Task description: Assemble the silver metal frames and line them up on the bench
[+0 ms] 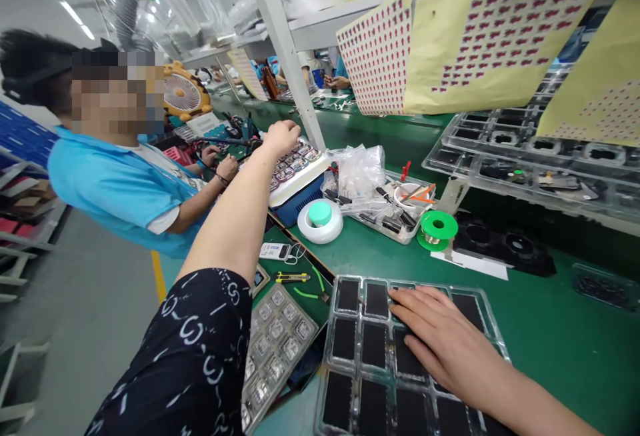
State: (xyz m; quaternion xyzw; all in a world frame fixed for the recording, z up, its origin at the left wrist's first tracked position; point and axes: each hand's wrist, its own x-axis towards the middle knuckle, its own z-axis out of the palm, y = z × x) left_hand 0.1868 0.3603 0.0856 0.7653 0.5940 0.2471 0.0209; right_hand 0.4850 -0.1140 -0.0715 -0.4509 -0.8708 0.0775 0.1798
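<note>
My left hand (281, 137) is stretched far forward over a tray of small ring-shaped parts (295, 168), which rests on a white-topped blue box (300, 204). Its fingers are bent down and closed; whatever they hold is hidden. Near me, my right hand (445, 329) lies with fingers extended across a clear plastic tray (356, 356) holding black rectangular pieces (374, 346) in its compartments. Under my left arm sits another tray (277, 339) with pale square parts in rows.
Green-handled cutters (315, 286), a yellow tool (293, 277), a white tape roll (320, 233) and a green solder spool (437, 229) lie between trays. A parts bin (395, 223) stands behind. Stacked trays (520, 169) fill the right shelf. A co-worker in blue (120, 183) works at left.
</note>
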